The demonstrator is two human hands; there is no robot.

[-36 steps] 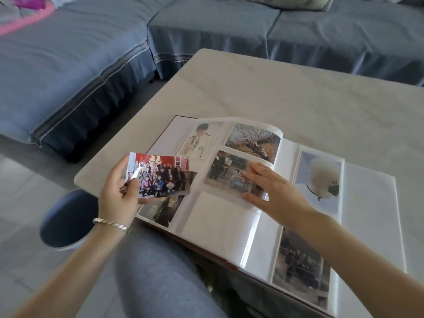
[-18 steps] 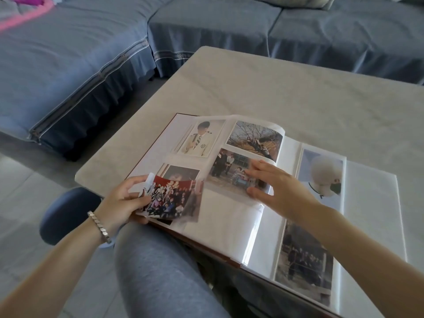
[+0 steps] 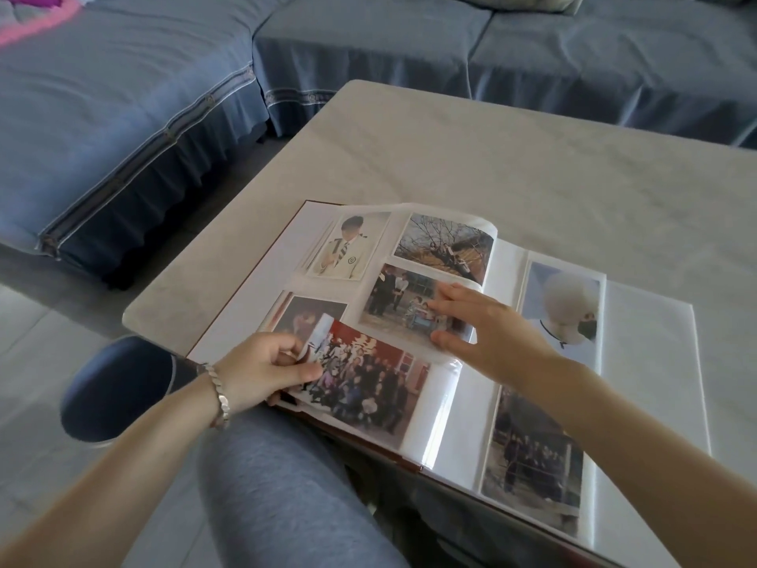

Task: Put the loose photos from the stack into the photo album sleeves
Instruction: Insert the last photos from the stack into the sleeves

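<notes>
The photo album [image 3: 655, 362] lies open at the near edge of the table [image 3: 471, 157], partly over my lap. My left hand [image 3: 266, 368] pinches the left edge of a red group photo [image 3: 368, 383], most of which lies inside the lower sleeve of the raised middle page. That edge curls up outside the sleeve. My right hand [image 3: 487, 321] rests flat with spread fingers on the same page, over a filled sleeve holding a photo of people outdoors [image 3: 403, 297]. No stack of loose photos is in view.
Other sleeves hold a portrait photo [image 3: 348, 248], a tree photo [image 3: 446, 243] and photos on the right page [image 3: 565, 305]. A blue-covered sofa [image 3: 368, 47] wraps the far and left sides. A dark round stool [image 3: 118, 387] stands beside my grey-clad leg [image 3: 286, 485].
My left hand brought the red group photo down from the album's left side and slid it rightward into the lower sleeve. My right hand stayed pressed on the page.
</notes>
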